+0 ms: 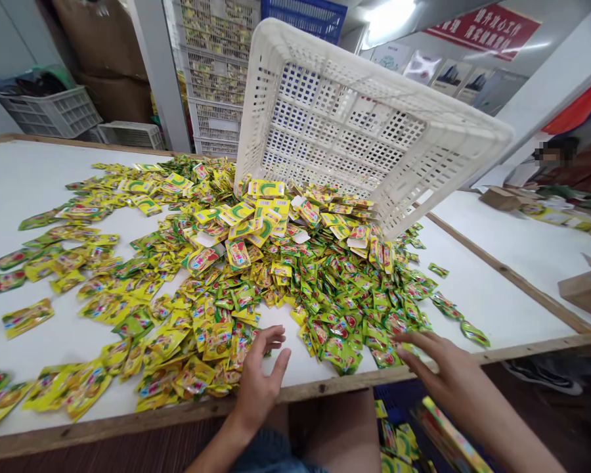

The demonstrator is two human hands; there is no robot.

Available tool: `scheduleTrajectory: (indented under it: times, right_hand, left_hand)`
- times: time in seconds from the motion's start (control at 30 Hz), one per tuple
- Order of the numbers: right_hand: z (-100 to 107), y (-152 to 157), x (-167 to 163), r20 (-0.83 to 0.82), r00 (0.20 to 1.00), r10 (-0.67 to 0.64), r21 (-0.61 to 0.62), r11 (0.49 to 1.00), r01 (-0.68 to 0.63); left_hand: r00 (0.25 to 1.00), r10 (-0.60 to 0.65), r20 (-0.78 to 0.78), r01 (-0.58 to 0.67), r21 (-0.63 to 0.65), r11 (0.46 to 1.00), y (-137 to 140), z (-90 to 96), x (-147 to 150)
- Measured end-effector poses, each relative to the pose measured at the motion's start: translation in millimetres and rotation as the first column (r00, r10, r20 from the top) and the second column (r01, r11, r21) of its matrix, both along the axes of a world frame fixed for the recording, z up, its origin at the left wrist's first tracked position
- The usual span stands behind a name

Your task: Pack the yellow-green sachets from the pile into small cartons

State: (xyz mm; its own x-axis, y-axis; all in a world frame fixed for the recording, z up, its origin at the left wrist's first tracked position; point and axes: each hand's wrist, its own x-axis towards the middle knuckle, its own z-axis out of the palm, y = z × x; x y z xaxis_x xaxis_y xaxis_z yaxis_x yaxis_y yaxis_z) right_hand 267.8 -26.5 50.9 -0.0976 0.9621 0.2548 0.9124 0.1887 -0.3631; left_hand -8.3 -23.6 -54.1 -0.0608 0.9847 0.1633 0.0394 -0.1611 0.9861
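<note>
My left hand (261, 378) is at the table's front edge, fingers curved and thumb apart, with nothing in it. Just beyond it lie small yellow packets (197, 374). My right hand (443, 364) reaches over the edge with fingers stretched out, its fingertips beside green packets (342, 351). Below the right wrist a slim yellow printed box (450, 437) is tilted and a little blurred, apart from the fingers. Small yellow-and-green cartons (266, 220), some with open flaps, lie on top of the packet pile.
A white plastic crate (398, 92) rests tipped on the pile, its mouth toward me. Below the edge, a blue crate (394, 397) holds more packets. Stacked filled crates (217, 118) stand behind. A wooden strip (502, 266) borders the right side; a cardboard box (588, 286) sits beyond.
</note>
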Motion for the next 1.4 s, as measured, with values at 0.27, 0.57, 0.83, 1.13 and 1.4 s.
scheduleTrajectory:
  times: [0.27,0.57,0.83,1.13,1.4]
  right_hand:
    - [-49.8,135.6,-219.3,-0.144,0.98,0.139,0.15,0.982,-0.118]
    - [-61.7,150.9,-249.0,-0.114,0.983,0.147,0.105,0.985,-0.135]
    - [-40.0,62.0,-203.7,-0.392,0.725,0.566,0.051,0.801,-0.597]
    - [-85.4,45.6,-196.8,-0.152,0.899,0.411,-0.129,0.893,-0.43]
    - [-89.3,32.7,-214.3,-0.096,0.903,0.419,-0.204,0.88,-0.43]
  left_hand:
    - [0.988,0.154,-0.01,-0.142,0.323,0.936,-24.9,-7.3,-2.6]
    - [0.937,0.3,0.182,-0.327,0.145,0.934,4.9,35.7,-41.6]
    - [0.861,0.319,0.395,-0.311,-0.087,0.946,52.8,51.8,-74.7]
    - [0.784,0.496,0.374,-0.518,-0.046,0.854,32.6,48.4,-104.6]
    - [0.818,0.497,0.289,-0.488,-0.108,0.866,27.6,44.9,-85.3]
